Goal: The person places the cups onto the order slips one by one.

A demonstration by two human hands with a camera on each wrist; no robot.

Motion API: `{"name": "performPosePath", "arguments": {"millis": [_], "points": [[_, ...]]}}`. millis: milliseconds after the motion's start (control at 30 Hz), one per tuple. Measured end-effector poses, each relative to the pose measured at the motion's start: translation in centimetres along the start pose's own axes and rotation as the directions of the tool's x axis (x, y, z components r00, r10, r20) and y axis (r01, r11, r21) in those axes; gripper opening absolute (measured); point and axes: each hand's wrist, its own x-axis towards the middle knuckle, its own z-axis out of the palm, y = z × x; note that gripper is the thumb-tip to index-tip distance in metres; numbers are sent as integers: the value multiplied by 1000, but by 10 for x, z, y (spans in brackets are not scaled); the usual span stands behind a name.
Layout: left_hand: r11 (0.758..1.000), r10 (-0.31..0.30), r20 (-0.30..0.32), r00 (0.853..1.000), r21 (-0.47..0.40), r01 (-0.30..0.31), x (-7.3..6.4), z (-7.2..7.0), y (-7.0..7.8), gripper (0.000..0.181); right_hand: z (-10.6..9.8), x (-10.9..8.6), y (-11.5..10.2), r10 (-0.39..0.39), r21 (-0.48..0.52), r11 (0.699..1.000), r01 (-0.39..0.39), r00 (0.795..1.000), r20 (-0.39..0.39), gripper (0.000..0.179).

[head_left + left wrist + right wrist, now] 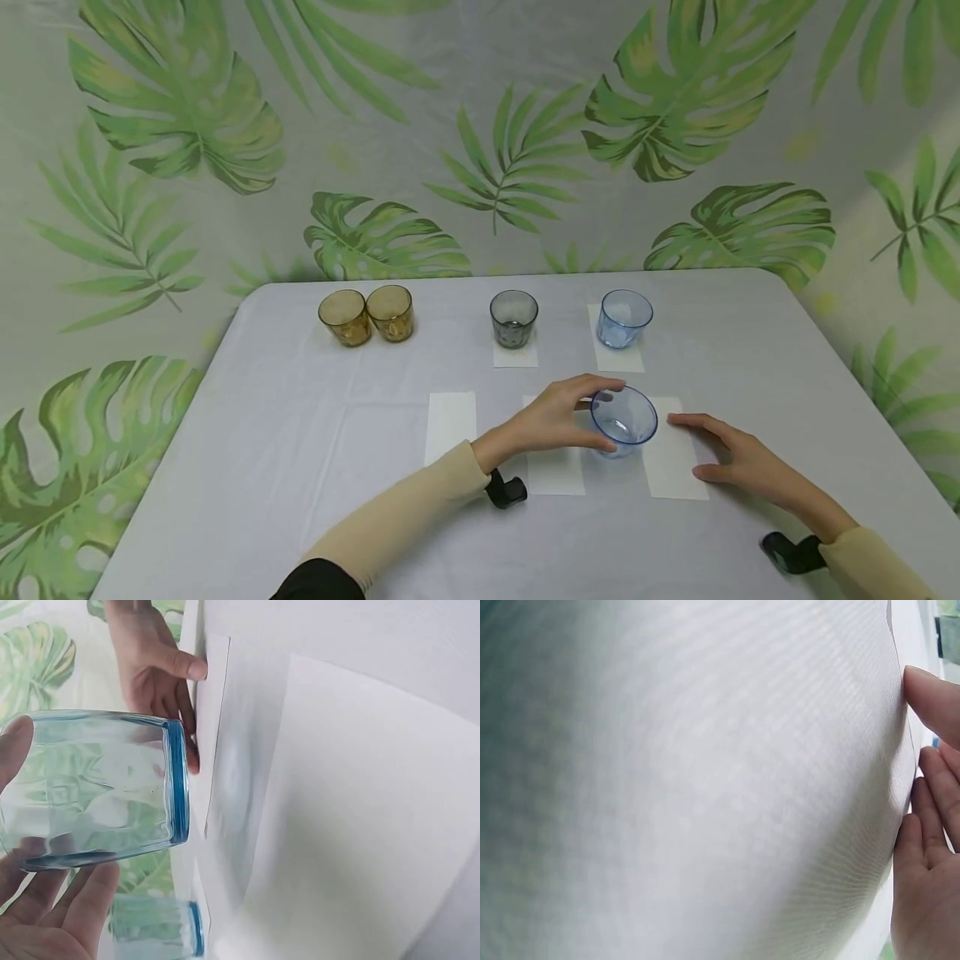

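Observation:
My left hand (558, 421) grips a clear blue glass tumbler (625, 429) by its sides, thumb on the near side and fingers on the far side. In the left wrist view the tumbler (97, 787) is upright, its thick blue base slightly off the table. Below it, the tabletop shows between two white paper rectangles. My right hand (753, 467) rests at the right edge of the right-hand paper (671, 467), fingers extended and holding nothing. The right wrist view shows the right hand (934, 855) low against the white surface.
At the back stand a light blue tumbler (622, 325) and a grey tumbler (513, 321), each on white paper. Two amber tumblers (345, 318) touch side by side at the back left. More white papers (450, 429) lie in front. A leaf-print cloth (525, 167) hangs behind.

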Motion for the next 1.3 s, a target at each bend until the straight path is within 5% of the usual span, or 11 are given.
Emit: {"name": "performPosePath", "arguments": {"millis": [633, 1300], "points": [[994, -6, 77, 997, 112, -3, 37, 35, 0, 75, 0, 1, 0, 102, -26, 995, -101, 995, 12, 82], [964, 7, 75, 997, 265, -26, 53, 59, -6, 78, 1, -2, 0, 7, -10, 1000, -7, 999, -32, 73]]}}
